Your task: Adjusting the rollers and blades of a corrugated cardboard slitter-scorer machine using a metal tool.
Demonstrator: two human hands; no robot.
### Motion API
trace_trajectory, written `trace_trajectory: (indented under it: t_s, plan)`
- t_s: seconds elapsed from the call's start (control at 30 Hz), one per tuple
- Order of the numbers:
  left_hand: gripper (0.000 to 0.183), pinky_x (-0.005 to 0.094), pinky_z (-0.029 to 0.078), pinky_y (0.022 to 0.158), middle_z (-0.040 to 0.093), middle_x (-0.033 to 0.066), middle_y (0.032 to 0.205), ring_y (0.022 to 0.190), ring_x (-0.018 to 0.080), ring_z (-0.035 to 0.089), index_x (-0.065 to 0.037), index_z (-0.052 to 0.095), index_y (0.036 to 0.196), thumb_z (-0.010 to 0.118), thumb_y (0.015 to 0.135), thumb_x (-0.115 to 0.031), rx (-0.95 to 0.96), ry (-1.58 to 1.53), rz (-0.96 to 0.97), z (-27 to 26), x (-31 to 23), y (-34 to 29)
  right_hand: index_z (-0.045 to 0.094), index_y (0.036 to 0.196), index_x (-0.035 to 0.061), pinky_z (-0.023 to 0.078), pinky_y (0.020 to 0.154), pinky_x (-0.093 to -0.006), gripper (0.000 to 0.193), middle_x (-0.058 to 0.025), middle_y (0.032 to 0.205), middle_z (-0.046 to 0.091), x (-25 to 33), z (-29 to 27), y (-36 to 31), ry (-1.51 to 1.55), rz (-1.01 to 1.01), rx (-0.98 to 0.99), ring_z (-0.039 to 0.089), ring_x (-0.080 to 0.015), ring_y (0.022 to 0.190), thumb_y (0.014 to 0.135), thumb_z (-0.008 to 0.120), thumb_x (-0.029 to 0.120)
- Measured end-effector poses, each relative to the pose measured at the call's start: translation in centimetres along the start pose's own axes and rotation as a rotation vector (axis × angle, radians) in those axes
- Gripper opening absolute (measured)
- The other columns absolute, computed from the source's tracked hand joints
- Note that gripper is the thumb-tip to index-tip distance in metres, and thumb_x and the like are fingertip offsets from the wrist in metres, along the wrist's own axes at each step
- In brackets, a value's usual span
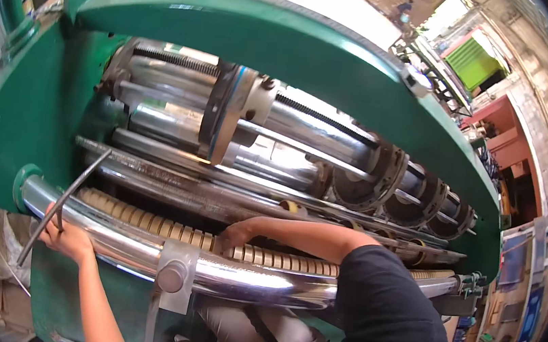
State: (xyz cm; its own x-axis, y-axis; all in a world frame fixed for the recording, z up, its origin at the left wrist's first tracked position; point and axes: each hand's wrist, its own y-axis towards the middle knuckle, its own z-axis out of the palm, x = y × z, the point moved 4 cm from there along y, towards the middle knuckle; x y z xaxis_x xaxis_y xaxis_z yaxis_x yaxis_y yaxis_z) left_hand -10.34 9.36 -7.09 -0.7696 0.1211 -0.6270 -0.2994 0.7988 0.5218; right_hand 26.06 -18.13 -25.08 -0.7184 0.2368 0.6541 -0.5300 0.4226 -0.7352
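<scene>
At the left end of a long chrome bar (240,283), my left hand (65,241) is closed round a thin dark metal rod (73,189). The rod slants up and to the right, over the chrome bar toward the rollers. My right hand (237,235) reaches over the bar and down to a tan ribbed roller (145,220). Its fingers are curled in and pressed against the ribs; whatever they pinch is hidden. A grey bracket with a round knob (171,276) sits on the chrome bar between my two hands.
A green machine frame (249,35) arches round the work. Inside it are chrome shafts (306,130), an upright dark disc (219,113) and several round collars at the right. Another person (404,13) is far off at the back. Shelving stands beyond the right side.
</scene>
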Motion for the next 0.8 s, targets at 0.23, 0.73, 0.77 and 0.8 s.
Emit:
trace_trajectory:
  t_s: [0.23, 0.73, 0.77, 0.8]
  plan:
    - [0.031, 0.0454, 0.045, 0.103, 0.062, 0.0205, 0.127, 0.122, 0.0331, 0.056, -0.011, 0.073, 0.12, 0.054, 0.104, -0.029, 0.017, 0.052, 0.145, -1.0, 1.7, 0.7, 0.069, 0.127, 0.0131, 0.053, 0.091, -0.0357, 0.038, -0.0098, 0.109, 0.075, 21.2, -14.9, -38.9, -0.294, -0.151, -1.35, 0.068, -0.0186, 0.1, 0.09, 0.069, 0.025]
    - [0.034, 0.0479, 0.039, 0.106, 0.057, 0.0178, 0.126, 0.123, 0.037, 0.049, -0.011, 0.071, 0.12, 0.052, 0.104, -0.034, -0.012, -0.038, -0.067, -1.0, -5.2, -0.5, 0.064, 0.138, 0.0122, 0.053, 0.09, -0.0376, 0.044, -0.0156, 0.123, 0.069, 13.9, -13.4, -56.3, -0.811, 0.304, -2.008, 0.067, -0.0273, 0.104, 0.105, 0.057, 0.04]
    - [0.034, 0.0476, 0.039, 0.106, 0.057, 0.0177, 0.127, 0.123, 0.0367, 0.049, -0.011, 0.071, 0.12, 0.052, 0.105, -0.034, -0.019, -0.035, -0.061, -1.3, -4.4, -0.5, 0.065, 0.137, 0.0127, 0.054, 0.086, -0.0351, 0.043, -0.0138, 0.123, 0.069, 15.9, -13.1, -54.7, -0.502, 0.2, -1.937, 0.067, -0.0244, 0.102, 0.105, 0.057, 0.04]
    - [0.034, 0.0473, 0.039, 0.107, 0.056, 0.0176, 0.128, 0.123, 0.0365, 0.049, -0.011, 0.071, 0.12, 0.051, 0.105, -0.034, -0.024, -0.031, -0.052, -1.4, -3.7, -0.5, 0.066, 0.137, 0.0131, 0.054, 0.082, -0.0325, 0.043, -0.012, 0.123, 0.069, 17.7, -12.8, -52.6, -0.198, 0.104, -1.841, 0.067, -0.0215, 0.101, 0.105, 0.057, 0.04]
